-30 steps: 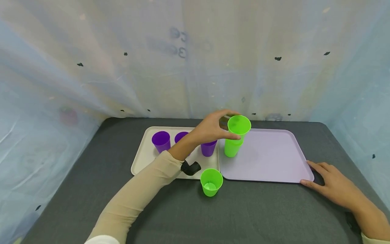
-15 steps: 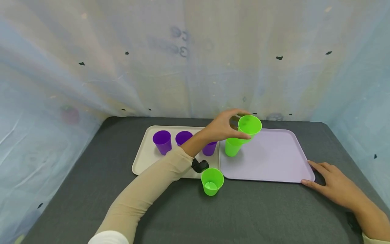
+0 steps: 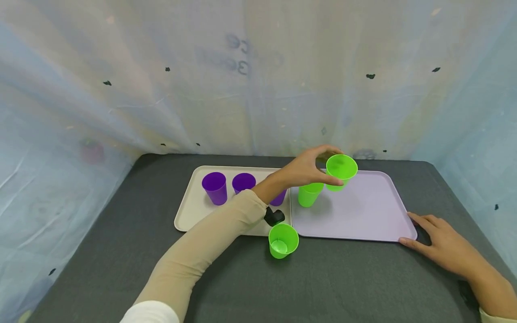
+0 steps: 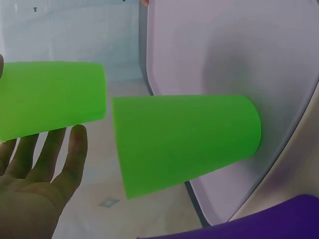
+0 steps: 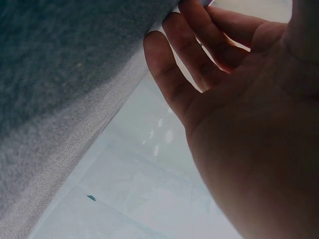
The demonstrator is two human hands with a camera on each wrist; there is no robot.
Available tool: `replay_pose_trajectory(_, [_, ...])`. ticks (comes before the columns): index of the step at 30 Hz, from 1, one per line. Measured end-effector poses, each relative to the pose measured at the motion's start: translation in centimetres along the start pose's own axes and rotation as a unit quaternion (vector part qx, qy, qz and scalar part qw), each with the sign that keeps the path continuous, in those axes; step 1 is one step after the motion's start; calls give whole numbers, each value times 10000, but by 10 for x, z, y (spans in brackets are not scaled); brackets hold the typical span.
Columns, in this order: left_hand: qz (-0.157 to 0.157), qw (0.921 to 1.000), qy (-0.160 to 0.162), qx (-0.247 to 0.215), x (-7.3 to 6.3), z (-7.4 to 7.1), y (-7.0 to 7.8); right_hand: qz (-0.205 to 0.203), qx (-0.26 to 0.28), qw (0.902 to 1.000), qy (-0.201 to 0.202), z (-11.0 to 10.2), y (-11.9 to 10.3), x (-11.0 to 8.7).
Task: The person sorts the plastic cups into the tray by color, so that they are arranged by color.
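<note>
My left hand [image 3: 308, 169] holds a bright green cup [image 3: 341, 168] by its side, thumb and fingers round it, mouth up. In the left wrist view, the held cup [image 4: 52, 97] is raised above the lilac tray [image 3: 367, 211], its base about level with the rim of a second green cup [image 4: 187, 142]. That second cup stands upright near the tray's left edge. On the grey table in front of the trays stands a third green cup [image 3: 283, 246]. My right hand [image 3: 446, 249] touches the lilac tray's front right corner, its thumb at the front edge and fingertips at the side.
A cream tray [image 3: 190, 211] adjoins the lilac one on the left. It bears purple cups [image 3: 215, 190] in a row, partly hidden behind my left forearm. The grey table [image 3: 343, 282] ends at a hanging plastic sheet [image 3: 282, 98] behind and at both sides.
My left hand has carried the green cup rightward, from over the standing green cup to beyond it above the lilac tray. My right hand has stayed at the tray corner.
</note>
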State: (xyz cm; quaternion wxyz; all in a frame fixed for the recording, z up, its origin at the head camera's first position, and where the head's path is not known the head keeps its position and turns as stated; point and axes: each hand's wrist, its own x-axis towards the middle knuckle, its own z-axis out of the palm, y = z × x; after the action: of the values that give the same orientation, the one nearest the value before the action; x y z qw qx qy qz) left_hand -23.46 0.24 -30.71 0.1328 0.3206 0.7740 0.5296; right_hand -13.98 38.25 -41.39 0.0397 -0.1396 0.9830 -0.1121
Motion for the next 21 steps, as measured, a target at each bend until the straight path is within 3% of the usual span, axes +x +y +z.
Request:
replay_pose_trajectory(8, [-90,9983,-42,579,3,3,-1,59,-58,10000,-47,0,-1,1])
replay_pose_trajectory(13, [-133,9962,-129,850,12,6,-3,124,-101,9998,-99,-1,-2,1])
replay_pose_trajectory(21, [-167,9897,-528,1320,25,5,-11,119,-86,9998,-96,-1,-2,2])
